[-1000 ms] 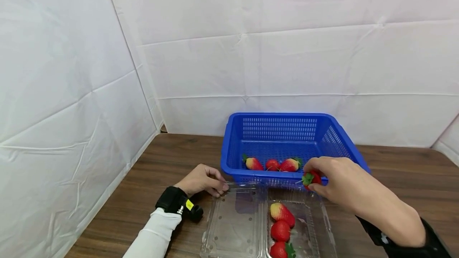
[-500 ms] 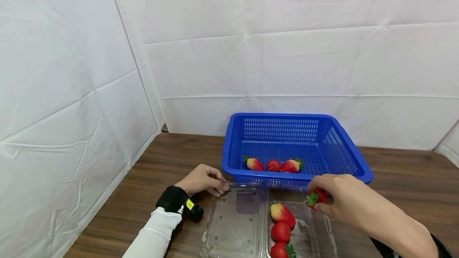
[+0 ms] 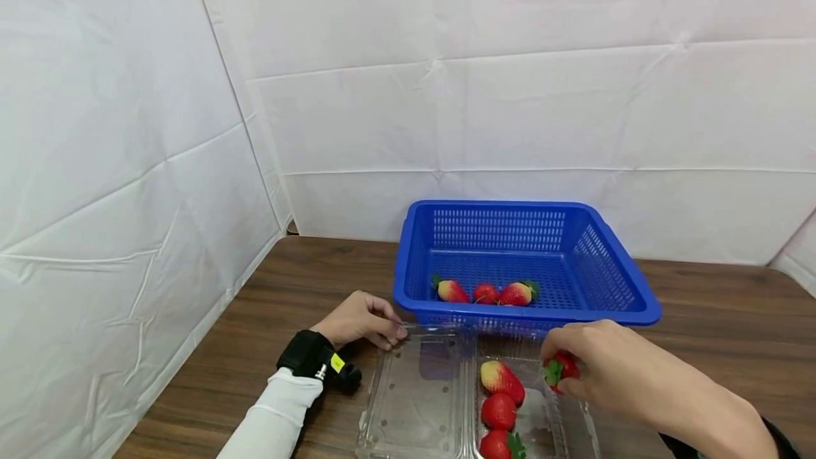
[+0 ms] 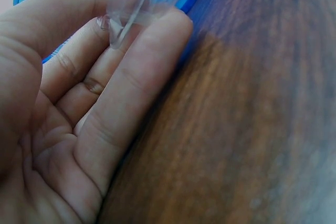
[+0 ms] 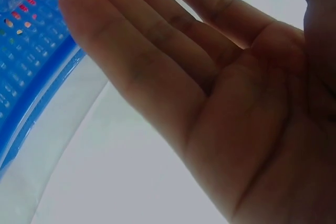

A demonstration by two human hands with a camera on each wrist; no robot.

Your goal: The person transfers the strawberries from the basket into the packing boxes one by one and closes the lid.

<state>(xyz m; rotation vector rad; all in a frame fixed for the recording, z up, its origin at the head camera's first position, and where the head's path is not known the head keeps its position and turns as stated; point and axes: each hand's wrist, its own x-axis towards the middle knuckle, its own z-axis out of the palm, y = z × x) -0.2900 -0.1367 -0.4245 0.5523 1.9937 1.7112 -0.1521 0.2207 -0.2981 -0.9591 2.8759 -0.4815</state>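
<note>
A strawberry (image 3: 561, 370) with green leaves is pinched by my right hand (image 3: 612, 360), low over the right half of a clear plastic clamshell box (image 3: 417, 402). The box lies opened out flat, its lid half on the left. Three strawberries stand in a column in the other half, the nearest one (image 3: 499, 445) at the bottom of the view. My left hand (image 3: 363, 321) pinches the lid's far left corner; the left wrist view shows the clear plastic edge (image 4: 123, 19) between thumb and fingers. In the right wrist view the held fruit is mostly out of frame.
A blue perforated basket (image 3: 497, 312) stands just behind the box, with three strawberries near its front wall, one of them at the left (image 3: 452, 292). The wooden table (image 3: 331, 261) runs back to white cloth walls (image 3: 510, 112).
My right hand has moved from the basket's front rim down and toward me with the strawberry, over the box. The left hand stays at the lid corner.
</note>
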